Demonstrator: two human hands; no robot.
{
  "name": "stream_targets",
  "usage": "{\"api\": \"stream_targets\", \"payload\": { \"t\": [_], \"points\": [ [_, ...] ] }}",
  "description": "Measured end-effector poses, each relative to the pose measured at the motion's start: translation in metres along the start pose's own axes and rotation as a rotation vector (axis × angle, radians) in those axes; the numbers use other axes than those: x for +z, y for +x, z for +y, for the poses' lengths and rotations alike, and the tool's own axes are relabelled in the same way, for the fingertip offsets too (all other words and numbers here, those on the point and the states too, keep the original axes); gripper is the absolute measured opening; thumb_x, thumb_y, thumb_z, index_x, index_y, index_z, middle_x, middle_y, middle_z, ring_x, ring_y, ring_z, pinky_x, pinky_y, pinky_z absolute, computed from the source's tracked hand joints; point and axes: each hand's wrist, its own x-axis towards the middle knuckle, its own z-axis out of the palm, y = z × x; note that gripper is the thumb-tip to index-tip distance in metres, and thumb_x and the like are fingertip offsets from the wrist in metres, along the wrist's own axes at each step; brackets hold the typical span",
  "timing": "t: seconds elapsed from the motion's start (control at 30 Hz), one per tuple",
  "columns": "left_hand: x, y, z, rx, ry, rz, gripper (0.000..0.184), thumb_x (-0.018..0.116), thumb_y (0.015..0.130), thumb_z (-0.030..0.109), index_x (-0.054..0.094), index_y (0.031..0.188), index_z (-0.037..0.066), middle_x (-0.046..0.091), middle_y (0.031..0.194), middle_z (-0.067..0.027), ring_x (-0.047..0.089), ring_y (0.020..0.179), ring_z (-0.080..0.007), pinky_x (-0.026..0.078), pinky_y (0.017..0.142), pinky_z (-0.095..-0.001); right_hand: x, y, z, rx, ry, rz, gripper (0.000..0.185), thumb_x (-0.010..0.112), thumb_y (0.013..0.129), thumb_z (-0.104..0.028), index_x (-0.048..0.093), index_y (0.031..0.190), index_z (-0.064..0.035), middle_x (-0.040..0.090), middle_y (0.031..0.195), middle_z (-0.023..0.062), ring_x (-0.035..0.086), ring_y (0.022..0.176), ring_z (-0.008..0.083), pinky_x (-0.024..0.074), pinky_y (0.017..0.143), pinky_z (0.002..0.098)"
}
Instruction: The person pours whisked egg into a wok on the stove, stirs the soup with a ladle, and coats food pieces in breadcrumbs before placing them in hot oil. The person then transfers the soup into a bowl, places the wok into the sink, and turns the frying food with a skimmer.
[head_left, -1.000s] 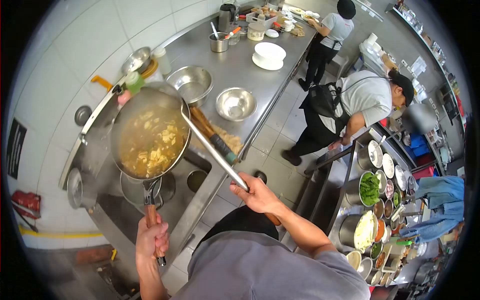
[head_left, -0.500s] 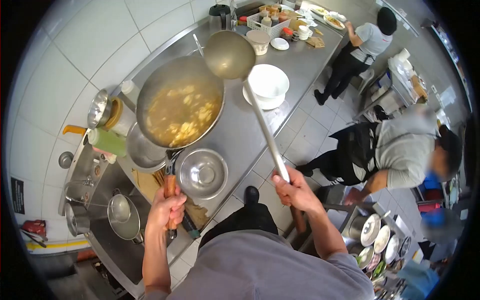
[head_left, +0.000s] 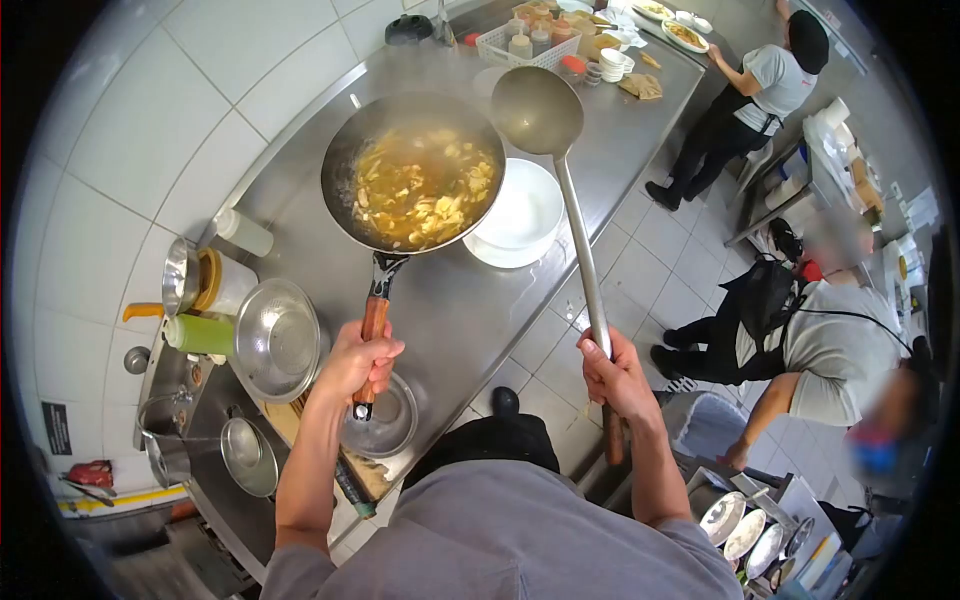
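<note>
My left hand (head_left: 358, 365) is closed round the wooden handle of a dark wok (head_left: 340, 165). Steaming soup with yellow pieces (head_left: 430, 190) fills much of the wok, which is held above the steel counter. A long-handled ladle (head_left: 540, 110) is gripped in my right hand (head_left: 612, 375), its bowl raised just right of the wok and seemingly empty. Partly behind the wok's right edge, a white bowl (head_left: 525, 215) sits on the counter. Below my left hand lies a metal bowl (head_left: 385, 420), partly covered by the hand and handle.
Left of the wok are a metal colander (head_left: 277, 338), a green bottle (head_left: 198, 334) and a sink (head_left: 205, 470) with a strainer. A condiment basket (head_left: 525, 48) stands at the back. Two people (head_left: 775, 85), (head_left: 830, 340) are on the right, the nearer one bending by food containers (head_left: 740, 530).
The wok and ladle have moved right and along the counter, away from the sink. The wok now overlaps the white bowl. The nearer person has shifted lower in view.
</note>
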Motion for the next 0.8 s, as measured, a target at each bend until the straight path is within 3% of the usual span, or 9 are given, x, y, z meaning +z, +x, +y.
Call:
{"api": "stream_targets", "payload": {
  "t": [0.8],
  "points": [
    [0.02, 0.039, 0.028, 0.09, 0.333, 0.111, 0.022, 0.06, 0.075, 0.001, 0.04, 0.082, 0.006, 0.041, 0.054, 0.0004, 0.038, 0.038, -0.0071, 0.033, 0.033, -0.0245, -0.031, 0.022, 0.01, 0.023, 0.009, 0.065, 0.017, 0.05, 0.094, -0.023, 0.043, 0.09, -0.0086, 0.035, 0.055, -0.0051, 0.029, 0.04, 0.0035, 0.024, 0.037, 0.0219]
  ]
}}
